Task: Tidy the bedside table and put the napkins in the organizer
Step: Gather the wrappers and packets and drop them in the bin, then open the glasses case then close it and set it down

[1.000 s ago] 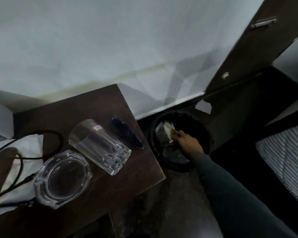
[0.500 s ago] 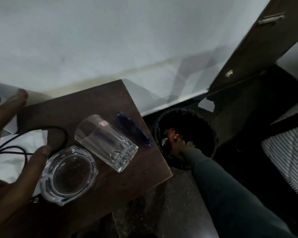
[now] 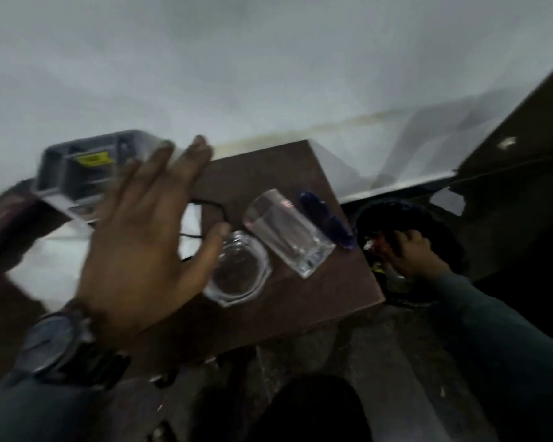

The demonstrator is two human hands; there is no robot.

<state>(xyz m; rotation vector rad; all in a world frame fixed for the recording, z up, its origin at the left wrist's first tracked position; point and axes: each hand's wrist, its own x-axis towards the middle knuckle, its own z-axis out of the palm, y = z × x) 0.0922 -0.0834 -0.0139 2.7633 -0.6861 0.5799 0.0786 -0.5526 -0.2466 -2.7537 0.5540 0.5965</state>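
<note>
Left hand [image 3: 141, 247] grip spread flat, hovering over white napkins [image 3: 55, 260] on dark brown wooden bench [image 3: 268, 173]. Right hand [image 3: 412, 253] inside black round bin [image 3: 441, 224]; its grip can't be made out. Grey plastic organizer [image 3: 77, 167] far left.

On the counter [image 3: 278, 173], the organizer [image 3: 77, 173] sits at the back left corner; glass [image 3: 288, 232] and ashtray [image 3: 237, 269] lie near the right edge; the bin [image 3: 428, 218] stands beyond it.
</note>
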